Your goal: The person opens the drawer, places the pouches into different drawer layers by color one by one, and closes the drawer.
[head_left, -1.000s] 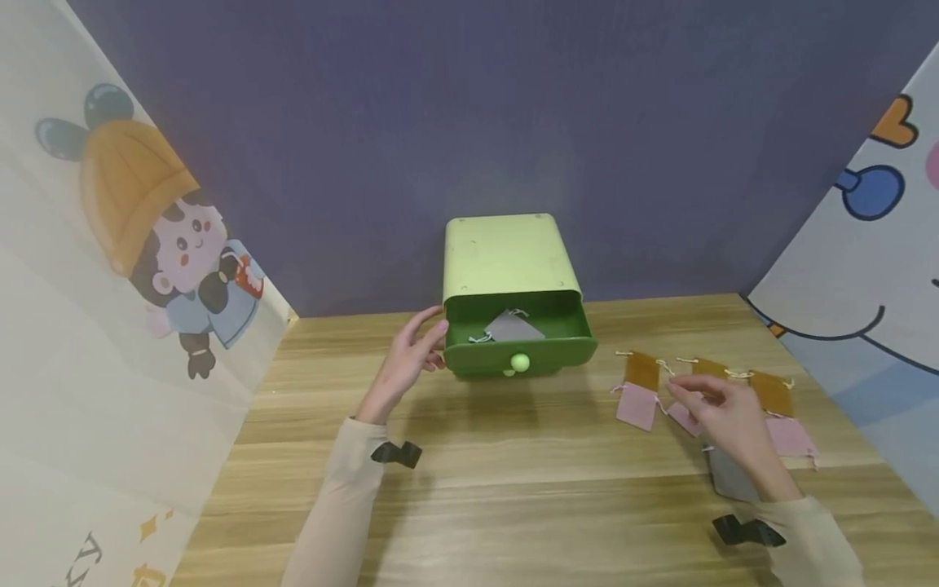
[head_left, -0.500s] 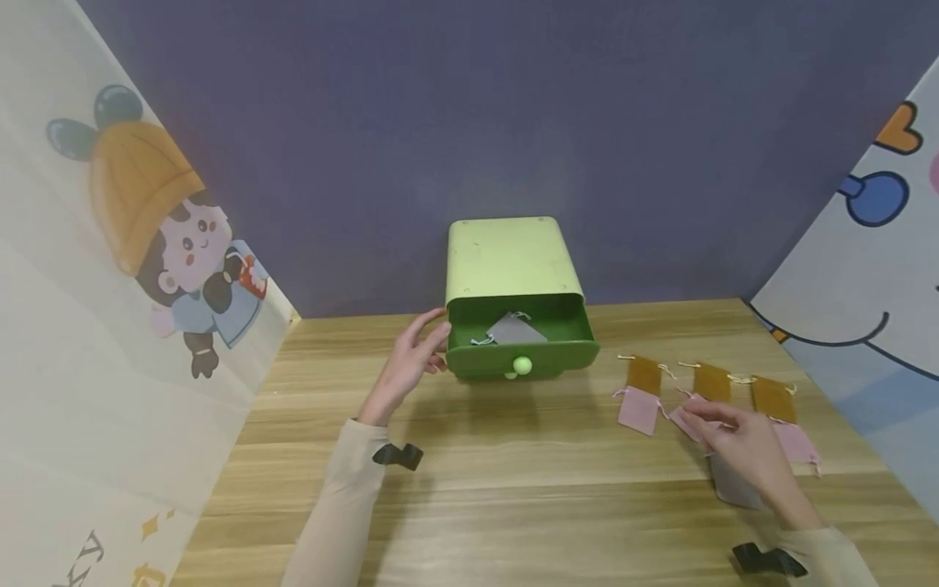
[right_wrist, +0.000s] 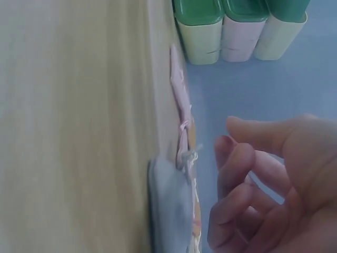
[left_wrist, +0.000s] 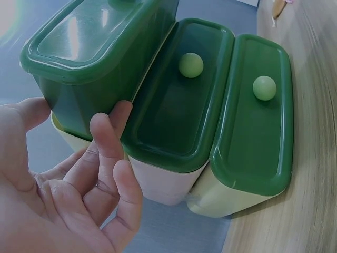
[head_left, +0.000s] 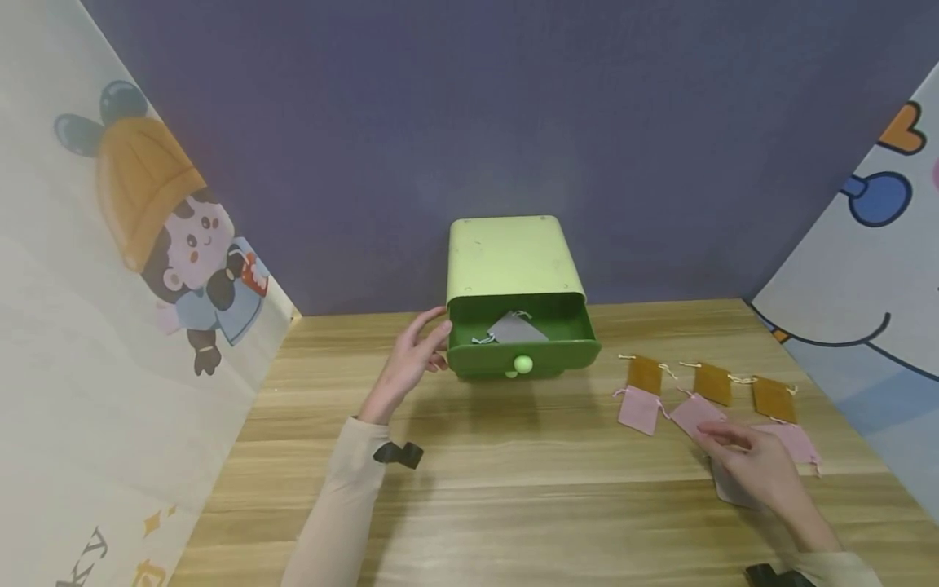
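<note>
The light green drawer unit (head_left: 513,257) stands against the back wall with its top green drawer (head_left: 484,359) pulled out. A grey drawstring pouch (head_left: 517,329) lies inside that drawer. My left hand (head_left: 402,371) rests its fingertips on the drawer's side by the corner, fingers relaxed. On the right, my right hand (head_left: 759,465) hovers over the grey pouches (right_wrist: 171,205), partly covering them. Its fingers are loosely bent, with nothing held between thumb and index finger. Close beyond those fingertips lies a pink pouch (head_left: 693,414).
Three ochre pouches lie in a row at the right, the nearest to the unit being an ochre pouch (head_left: 644,375). Other pink pouches (head_left: 640,410) lie below them. Two lower drawers (left_wrist: 253,121) of the unit are closed. A dark blue wall (head_left: 367,163) bounds the table behind.
My right hand has moved down and to the right, from over the ochre and pink pouches to over the grey ones. The left hand stays at the drawer.
</note>
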### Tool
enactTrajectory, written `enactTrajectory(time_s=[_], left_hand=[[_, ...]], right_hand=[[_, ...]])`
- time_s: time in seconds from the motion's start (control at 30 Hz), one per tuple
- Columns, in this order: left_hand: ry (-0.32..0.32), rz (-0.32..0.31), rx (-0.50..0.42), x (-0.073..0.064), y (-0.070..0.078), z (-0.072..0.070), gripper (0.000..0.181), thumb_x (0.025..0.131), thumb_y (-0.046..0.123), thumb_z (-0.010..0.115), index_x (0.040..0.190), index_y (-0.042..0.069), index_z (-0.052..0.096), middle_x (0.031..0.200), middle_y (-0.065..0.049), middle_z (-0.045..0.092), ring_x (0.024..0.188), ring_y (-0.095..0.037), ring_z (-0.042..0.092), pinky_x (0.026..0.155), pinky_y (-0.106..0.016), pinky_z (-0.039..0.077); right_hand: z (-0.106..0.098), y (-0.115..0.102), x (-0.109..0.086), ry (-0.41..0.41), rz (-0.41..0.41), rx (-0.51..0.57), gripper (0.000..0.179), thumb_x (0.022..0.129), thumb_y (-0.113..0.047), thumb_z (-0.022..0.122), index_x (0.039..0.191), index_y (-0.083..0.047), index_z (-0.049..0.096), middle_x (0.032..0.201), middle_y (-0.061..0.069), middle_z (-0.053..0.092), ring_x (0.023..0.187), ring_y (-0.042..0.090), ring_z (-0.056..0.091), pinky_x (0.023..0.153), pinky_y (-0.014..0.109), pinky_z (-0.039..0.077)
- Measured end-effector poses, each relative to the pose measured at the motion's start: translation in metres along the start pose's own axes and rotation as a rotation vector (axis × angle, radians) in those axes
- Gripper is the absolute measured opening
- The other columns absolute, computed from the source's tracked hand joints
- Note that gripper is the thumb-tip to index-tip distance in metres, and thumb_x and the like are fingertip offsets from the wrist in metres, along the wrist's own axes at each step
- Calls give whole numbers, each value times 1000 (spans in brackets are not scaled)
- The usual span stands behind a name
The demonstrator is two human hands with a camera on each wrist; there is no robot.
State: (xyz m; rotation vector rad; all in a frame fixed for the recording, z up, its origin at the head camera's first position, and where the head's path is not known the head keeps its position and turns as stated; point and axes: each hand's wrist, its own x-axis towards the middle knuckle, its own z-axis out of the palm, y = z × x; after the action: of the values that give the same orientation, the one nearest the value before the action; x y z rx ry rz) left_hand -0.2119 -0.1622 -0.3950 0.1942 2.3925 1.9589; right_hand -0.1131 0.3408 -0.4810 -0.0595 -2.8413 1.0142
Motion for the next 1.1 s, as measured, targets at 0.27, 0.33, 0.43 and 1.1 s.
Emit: enactTrajectory(time_s=[0.27,0.33,0.43,1.1], left_hand=[[1,5,2,-1,1,1,56,112,35,56,163,14,43,115,-29,77,69,-15,70,69,-24,56],[-5,6,2,-1,0,1,57,112,36,56,163,13,43,114,-29,77,69,-15,69,70,-24,57],[-10,5,0,0,0,0,58,112,36,56,163,13,42,114,-29,77,69,-16,69,71,-26,58],[2,8,-5,0,-1,0,57,112,35,56,162,14,44,114,-30,77,72,-24,72,72,-32,60]], right_hand=[[-4,12,-1,-27,10,-96,34,95,-37,83,111,-7,83,119,24,78,90,-20,51,70,15,46],[-6,15,-1,-57,24,-122,36,96,-39,81,112,-7,82,117,24,78,91,-4,63,70,22,49],[-8,18,0,-107,37,-155,38,99,-38,77,115,-5,81,108,21,79,92,19,70,70,30,51],[-6,20,2,-157,46,-164,30,102,-34,74,108,-5,79,97,11,79,81,10,59,64,26,46]])
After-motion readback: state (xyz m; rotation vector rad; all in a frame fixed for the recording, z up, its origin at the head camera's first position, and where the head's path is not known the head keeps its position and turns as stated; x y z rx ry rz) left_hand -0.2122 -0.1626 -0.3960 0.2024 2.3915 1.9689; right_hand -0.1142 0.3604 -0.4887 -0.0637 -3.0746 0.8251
